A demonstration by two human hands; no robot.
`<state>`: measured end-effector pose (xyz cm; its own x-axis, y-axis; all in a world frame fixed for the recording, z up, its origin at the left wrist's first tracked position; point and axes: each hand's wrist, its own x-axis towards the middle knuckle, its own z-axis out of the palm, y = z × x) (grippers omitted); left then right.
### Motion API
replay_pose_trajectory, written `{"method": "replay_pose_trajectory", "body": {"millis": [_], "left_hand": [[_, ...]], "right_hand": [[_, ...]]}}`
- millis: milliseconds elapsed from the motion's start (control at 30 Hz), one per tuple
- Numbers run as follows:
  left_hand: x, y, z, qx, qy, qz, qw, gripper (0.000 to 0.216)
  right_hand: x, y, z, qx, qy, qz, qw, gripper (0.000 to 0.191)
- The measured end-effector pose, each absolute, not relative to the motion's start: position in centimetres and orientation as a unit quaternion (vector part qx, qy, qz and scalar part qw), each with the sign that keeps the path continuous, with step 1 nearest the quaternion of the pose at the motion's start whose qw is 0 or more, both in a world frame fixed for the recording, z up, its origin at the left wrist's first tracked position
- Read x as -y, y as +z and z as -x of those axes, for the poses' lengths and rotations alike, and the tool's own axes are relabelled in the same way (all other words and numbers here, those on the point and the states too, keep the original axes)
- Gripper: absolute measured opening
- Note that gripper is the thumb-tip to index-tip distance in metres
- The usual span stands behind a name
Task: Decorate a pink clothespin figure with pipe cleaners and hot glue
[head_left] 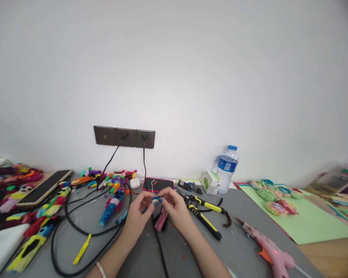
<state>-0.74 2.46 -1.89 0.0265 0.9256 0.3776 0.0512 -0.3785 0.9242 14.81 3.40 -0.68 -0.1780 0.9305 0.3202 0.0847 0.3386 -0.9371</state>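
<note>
Near the middle of the table, my left hand and my right hand come together, fingertips pinched on a small blue fuzzy piece that looks like pipe cleaner. A pale strand stands up just behind it. Fingers cover much of the piece. Below and between the hands lies a pink fuzzy piece with dark ends. Left of my left hand rests a blue pipe-cleaner figure. Yellow-and-black pliers lie to the right of my right hand.
Black cables loop across the left, among pipe-cleaner figures and a phone. Another phone lies behind the hands. A water bottle and small box stand by the wall. A pink glue gun lies front right.
</note>
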Motion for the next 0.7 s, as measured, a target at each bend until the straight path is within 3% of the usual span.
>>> {"method": "replay_pose_trajectory", "body": {"millis": [467,700], "left_hand": [[-2.92,-1.29,1.50,-0.433,0.624,-0.498,0.419,0.030],[-2.95,-1.33,1.27,-0.421,0.627,-0.489,0.437,0.030]], "right_hand": [[-3.94,-1.41,-15.63,0.633,0.317,0.428,0.561,0.019],[-4.03,-1.60,-15.57,0.657,0.276,0.454,0.534,0.024]]}}
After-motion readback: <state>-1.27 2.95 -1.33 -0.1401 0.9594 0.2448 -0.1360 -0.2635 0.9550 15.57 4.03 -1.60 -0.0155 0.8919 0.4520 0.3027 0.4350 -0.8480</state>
